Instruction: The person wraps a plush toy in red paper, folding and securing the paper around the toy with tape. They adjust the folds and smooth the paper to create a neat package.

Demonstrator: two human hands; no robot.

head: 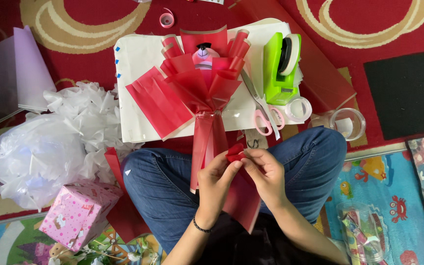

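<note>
Red paper pinched between both hands, left and right, mid-fold near bouquet; next move likely needed firmer crease.

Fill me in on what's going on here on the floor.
A person in jeans sits cross-legged on a patterned carpet, both hands working a sheet of red wrapping paper on their lap. The left hand and right hand pinch a folded edge of it together. Just ahead, a red paper bouquet wrap with a small pink toy inside lies on a stack of white paper, beside pink-handled scissors and a green tape dispenser.
</note>
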